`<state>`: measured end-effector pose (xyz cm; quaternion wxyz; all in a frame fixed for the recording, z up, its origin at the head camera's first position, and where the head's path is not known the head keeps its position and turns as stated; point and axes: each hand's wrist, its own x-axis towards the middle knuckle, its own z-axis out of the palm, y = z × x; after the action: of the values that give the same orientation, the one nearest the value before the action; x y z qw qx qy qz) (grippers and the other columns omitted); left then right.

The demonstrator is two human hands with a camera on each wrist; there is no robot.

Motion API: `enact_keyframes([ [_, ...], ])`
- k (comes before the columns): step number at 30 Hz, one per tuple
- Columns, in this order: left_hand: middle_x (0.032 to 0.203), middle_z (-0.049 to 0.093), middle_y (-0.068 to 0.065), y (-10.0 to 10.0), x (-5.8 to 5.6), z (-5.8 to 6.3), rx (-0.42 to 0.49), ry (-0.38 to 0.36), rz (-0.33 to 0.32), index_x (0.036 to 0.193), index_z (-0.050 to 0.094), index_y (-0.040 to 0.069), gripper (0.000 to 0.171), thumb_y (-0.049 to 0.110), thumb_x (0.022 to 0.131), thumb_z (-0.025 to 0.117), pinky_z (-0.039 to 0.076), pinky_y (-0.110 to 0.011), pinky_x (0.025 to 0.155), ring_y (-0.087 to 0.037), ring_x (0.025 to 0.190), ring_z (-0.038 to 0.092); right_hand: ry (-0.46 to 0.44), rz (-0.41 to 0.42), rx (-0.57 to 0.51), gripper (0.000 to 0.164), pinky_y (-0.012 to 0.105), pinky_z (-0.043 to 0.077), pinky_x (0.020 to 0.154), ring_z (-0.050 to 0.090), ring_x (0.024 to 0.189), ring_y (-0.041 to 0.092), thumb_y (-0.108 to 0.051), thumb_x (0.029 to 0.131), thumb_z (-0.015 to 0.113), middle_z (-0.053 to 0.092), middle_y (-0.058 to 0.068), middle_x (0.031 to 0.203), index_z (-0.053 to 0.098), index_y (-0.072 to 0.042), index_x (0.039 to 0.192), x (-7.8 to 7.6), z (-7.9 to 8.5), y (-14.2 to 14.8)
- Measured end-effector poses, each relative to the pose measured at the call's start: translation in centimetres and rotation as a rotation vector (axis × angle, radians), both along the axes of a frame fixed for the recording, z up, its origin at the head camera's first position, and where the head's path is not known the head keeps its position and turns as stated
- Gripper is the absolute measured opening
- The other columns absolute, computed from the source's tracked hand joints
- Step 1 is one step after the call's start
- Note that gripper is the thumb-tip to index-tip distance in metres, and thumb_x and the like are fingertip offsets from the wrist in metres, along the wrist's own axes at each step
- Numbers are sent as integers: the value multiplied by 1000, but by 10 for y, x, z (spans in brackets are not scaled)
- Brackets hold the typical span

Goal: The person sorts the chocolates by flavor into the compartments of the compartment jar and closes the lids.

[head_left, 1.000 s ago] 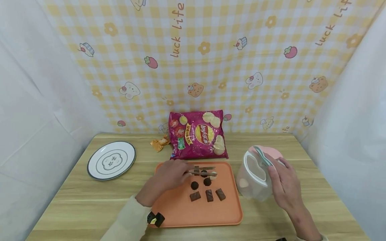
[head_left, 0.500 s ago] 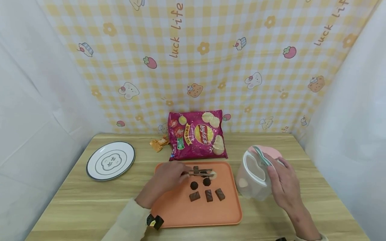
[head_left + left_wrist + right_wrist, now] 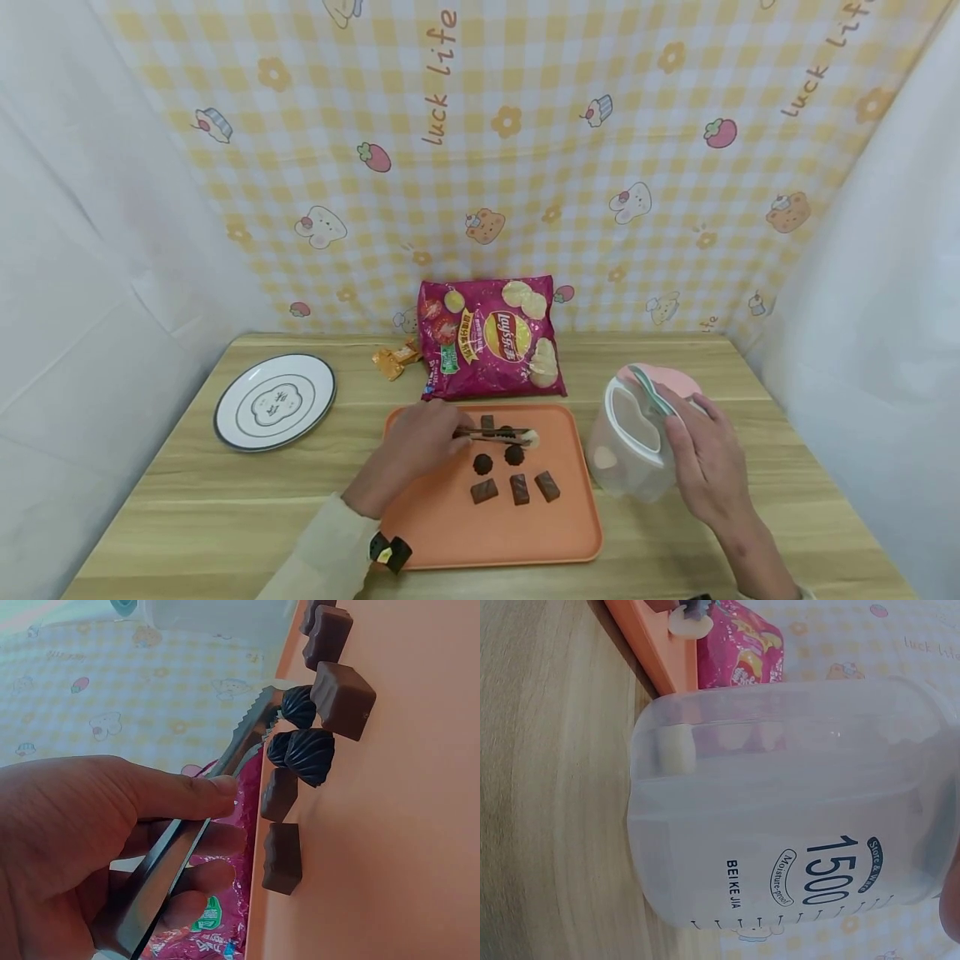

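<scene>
Holding tongs (image 3: 176, 851), left hand (image 3: 416, 442) over tray (image 3: 487, 533).

A yellow-and-white checked cloth (image 3: 487, 179), printed with strawberries, bears, flowers, cupcakes and the words "luck life", hangs behind the pale, wood-grained worktop (image 3: 195, 500). A creased white left sheet (image 3: 97, 250) and a white right sheet (image 3: 877, 308) flank it under soft light.

head view evenly lit, soft faint shadows. left wrist: yellow-and-white checked cloth backdrop (image 3: 157, 697) washed pale. right wrist dimmer; small glints on translucent plastic container (image 3: 780, 799).
</scene>
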<state>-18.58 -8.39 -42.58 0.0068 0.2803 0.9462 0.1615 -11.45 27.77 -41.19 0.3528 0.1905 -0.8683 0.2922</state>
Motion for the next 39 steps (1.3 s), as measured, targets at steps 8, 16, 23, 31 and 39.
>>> enact_keyframes([
  [8,74,67,10,1,0,0,25,45,3,90,83,16,2,17,90,82,46,-28,55,-9,62,53,-11,-3,-2,41,32,25,115,50,127,-3,-7,103,46,68,1,133,66,-11,140,0,0,-1],
  [16,81,70,7,0,1,-3,60,114,-1,91,81,17,3,15,89,82,49,-31,58,-11,68,58,-9,-3,-14,41,32,26,115,52,124,-2,-8,103,47,70,4,128,66,-12,140,0,0,-1],
  [23,81,65,10,-1,4,0,125,177,-9,87,77,21,8,24,87,85,47,-27,57,-9,66,53,-9,-4,-19,41,33,26,115,51,126,-1,-8,103,47,70,2,130,66,-12,140,1,-1,0],
  [31,85,67,9,0,9,10,217,190,-20,91,77,20,10,19,86,86,46,-26,58,-9,67,52,-17,-8,-23,42,35,26,115,53,125,2,-8,103,47,70,3,129,65,-14,141,0,-1,0],
  [39,84,67,10,0,13,20,297,179,-9,90,76,20,10,19,86,86,45,-25,58,-9,67,51,-31,-16,-18,43,35,25,115,53,125,3,-7,103,47,70,5,128,64,-14,142,1,0,-1],
])
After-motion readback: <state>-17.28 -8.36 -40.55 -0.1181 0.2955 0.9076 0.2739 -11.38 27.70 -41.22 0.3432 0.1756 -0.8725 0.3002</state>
